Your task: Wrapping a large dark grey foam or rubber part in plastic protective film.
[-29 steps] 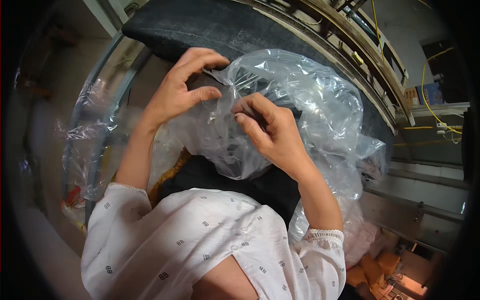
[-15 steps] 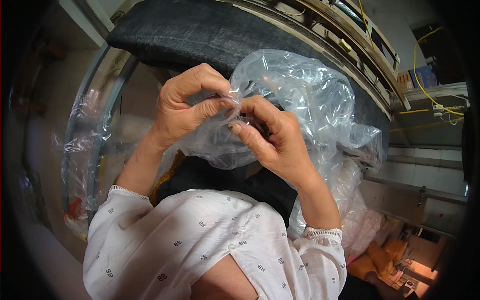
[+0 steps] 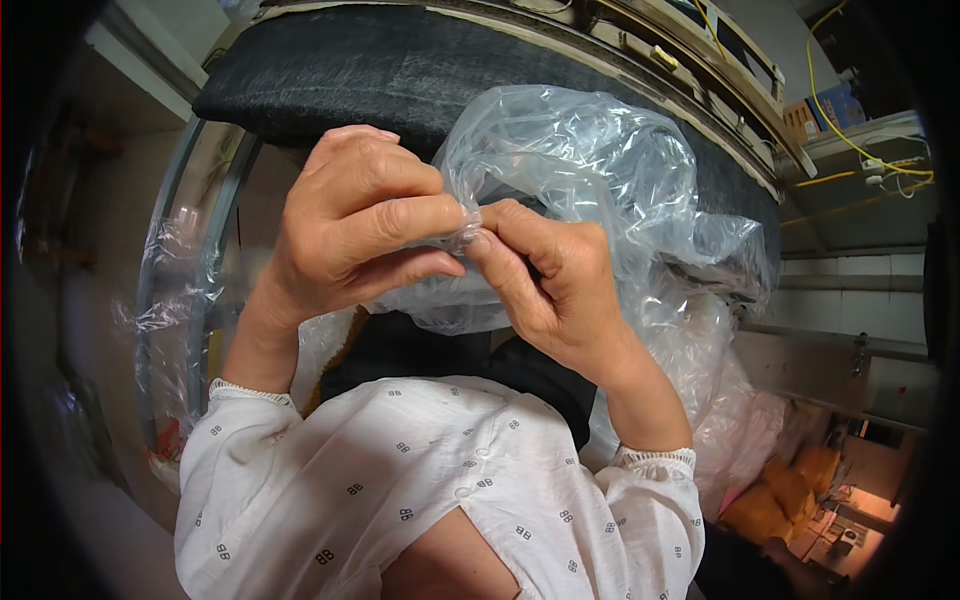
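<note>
A large sheet of clear plastic film (image 3: 620,160), crumpled and shiny, spreads in front of me and to the right. Its gathered edge is between my two hands. My right hand (image 3: 550,280) pinches that edge between thumb and index finger. Close against it, my left hand (image 3: 365,225) has curled fingers, with the index fingertip at the bunched film and the thumb a little below. Part of the film is hidden behind my fingers, so the exact grip of the left hand is hard to see.
Beyond the film lies a dark padded surface (image 3: 330,70), with a wooden-edged frame (image 3: 700,80) behind it. Grey metal bars (image 3: 170,250) wrapped in film stand at left. More film (image 3: 690,390) hangs at right. A yellow cable (image 3: 815,80) dangles at the upper right.
My left hand has rolled over, its index finger now reaching across to the film and its thumb lowered off it. My right hand keeps its pinch. The view has shifted slightly.
</note>
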The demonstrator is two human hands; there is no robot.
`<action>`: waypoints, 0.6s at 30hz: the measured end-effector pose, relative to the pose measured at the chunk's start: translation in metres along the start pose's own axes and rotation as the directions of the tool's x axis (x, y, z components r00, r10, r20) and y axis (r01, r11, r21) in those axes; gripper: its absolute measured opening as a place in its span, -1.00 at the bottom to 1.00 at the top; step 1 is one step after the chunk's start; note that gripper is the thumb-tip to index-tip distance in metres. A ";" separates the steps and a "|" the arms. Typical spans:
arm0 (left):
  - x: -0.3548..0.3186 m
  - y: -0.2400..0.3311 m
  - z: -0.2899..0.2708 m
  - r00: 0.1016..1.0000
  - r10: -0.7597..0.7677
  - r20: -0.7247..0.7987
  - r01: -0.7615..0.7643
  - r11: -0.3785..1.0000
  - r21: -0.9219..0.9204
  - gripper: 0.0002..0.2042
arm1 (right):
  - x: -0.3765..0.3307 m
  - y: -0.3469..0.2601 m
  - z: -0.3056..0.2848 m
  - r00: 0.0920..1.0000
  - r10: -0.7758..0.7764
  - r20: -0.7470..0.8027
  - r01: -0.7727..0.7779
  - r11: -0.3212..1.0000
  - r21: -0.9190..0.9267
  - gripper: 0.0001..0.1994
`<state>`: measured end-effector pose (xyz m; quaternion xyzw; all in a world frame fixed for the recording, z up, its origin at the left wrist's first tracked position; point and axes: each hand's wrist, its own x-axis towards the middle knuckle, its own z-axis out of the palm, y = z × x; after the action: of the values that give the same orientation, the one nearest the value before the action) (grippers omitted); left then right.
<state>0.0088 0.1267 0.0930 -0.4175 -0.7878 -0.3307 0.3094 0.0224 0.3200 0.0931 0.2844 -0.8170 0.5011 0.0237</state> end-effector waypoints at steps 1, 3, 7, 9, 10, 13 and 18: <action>0.000 -0.001 0.000 1.000 0.002 0.001 -0.002 1.000 -0.003 -0.81 | -0.001 -0.002 0.000 1.000 -0.002 0.000 0.002 0.999 0.037 -0.93; -0.002 -0.003 -0.002 0.998 0.069 -0.007 -0.069 0.997 -0.025 -0.79 | 0.000 -0.007 -0.005 0.997 -0.075 -0.002 0.075 0.997 -0.033 -0.92; -0.002 -0.006 -0.007 0.995 0.002 -0.096 -0.012 0.994 -0.111 -0.84 | 0.011 -0.014 -0.045 0.937 -0.323 -0.130 0.286 0.927 -0.242 -0.85; -0.001 -0.009 -0.005 0.976 -0.067 -0.209 0.001 0.954 -0.301 -0.85 | 0.008 -0.016 -0.046 0.975 -0.211 -0.071 0.197 0.966 -0.170 -0.86; 0.001 -0.007 -0.006 0.967 -0.106 -0.232 0.018 0.936 -0.353 -0.85 | 0.006 -0.016 -0.046 0.995 -0.098 0.006 0.098 0.991 -0.092 -0.87; 0.003 -0.014 -0.008 0.956 -0.094 -0.277 0.021 0.966 -0.258 -0.84 | 0.004 -0.011 -0.043 0.940 0.194 0.281 -0.231 0.967 0.105 -0.88; 0.017 -0.020 0.001 0.947 -0.181 -0.264 0.045 0.892 -0.451 -0.80 | -0.016 -0.018 -0.062 0.959 0.179 0.220 -0.211 0.969 0.130 -0.87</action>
<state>-0.0167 0.1261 0.0999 -0.3745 -0.6601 -0.5765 0.3027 0.0296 0.3729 0.1329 0.2538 -0.7984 0.5296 -0.1328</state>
